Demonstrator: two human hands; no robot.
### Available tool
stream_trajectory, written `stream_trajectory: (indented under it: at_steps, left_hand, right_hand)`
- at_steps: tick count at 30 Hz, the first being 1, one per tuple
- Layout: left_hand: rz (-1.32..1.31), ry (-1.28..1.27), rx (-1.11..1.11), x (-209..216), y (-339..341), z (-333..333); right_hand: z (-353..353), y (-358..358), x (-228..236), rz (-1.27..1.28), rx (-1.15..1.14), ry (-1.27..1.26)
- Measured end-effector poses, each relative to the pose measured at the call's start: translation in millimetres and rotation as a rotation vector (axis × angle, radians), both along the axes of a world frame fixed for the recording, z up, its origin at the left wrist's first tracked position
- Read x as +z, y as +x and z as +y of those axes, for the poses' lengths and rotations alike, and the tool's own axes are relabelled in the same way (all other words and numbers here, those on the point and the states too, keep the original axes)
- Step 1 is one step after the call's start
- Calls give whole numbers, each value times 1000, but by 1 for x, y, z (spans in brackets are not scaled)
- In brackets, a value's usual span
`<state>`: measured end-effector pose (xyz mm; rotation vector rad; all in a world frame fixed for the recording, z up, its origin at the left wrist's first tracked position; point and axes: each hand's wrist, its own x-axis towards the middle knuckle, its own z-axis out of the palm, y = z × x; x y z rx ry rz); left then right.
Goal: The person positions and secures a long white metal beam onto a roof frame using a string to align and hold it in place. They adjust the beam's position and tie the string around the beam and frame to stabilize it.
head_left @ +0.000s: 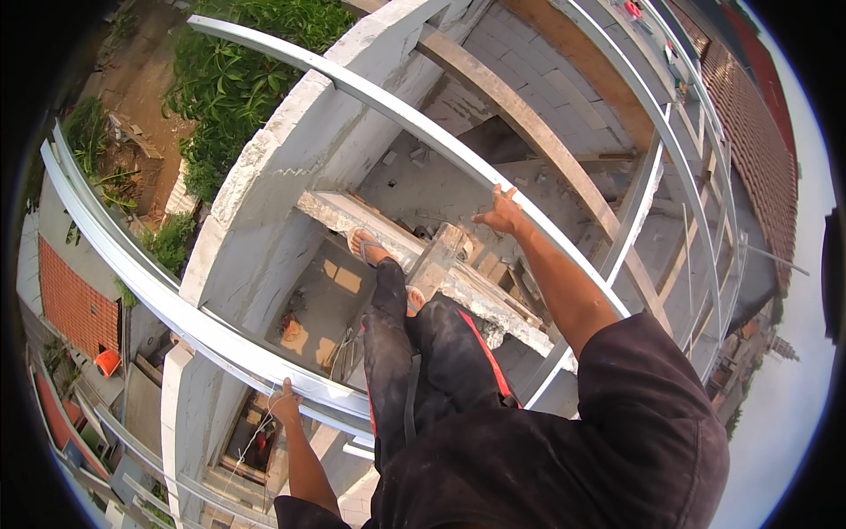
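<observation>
My right hand (504,212) is on a long silvery metal roof beam (401,115), its fingers curled at the near edge and its thumb stretched out to the left. The beam slants across an open room, over a rough wall top. Lower left, my left hand (285,403) grips the edge of a bundle of long pale metal channels (189,322). One finger lies up on the metal; the rest are partly hidden beneath it. A thin pale string (251,441) hangs near this hand. My sandalled feet (366,245) stand on a narrow concrete beam (458,286) and a board beside it.
The unroofed room lies far below, with rubble on its floor (423,189). A white block wall (256,167) runs along the left. A brown timber beam (538,132) crosses the room. Metal framing (679,150) stands at right, near a tiled roof (753,115). Green leaves (251,62) grow outside.
</observation>
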<state>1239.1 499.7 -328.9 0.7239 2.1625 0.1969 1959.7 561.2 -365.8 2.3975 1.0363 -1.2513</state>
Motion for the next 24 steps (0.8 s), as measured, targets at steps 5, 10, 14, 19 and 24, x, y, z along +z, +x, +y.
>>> stream_trajectory:
  at_steps: [5,10,14,19,24]
  left_hand:
    - [25,-5,3,-3,-4,-1]
    - [90,-46,-36,-6,-5,1]
    - [114,-32,17,-6,-2,-2]
    - [100,-6,67,-9,2,-1]
    - [91,-36,14,-4,0,-7]
  right_hand:
    - [5,-8,8,-29,-88,-32]
    - [20,14,-1,-56,31,16]
    - [107,-18,0,-152,183,255]
    - [187,-54,-17,-116,-30,-42]
    - [199,-51,7,15,36,-98]
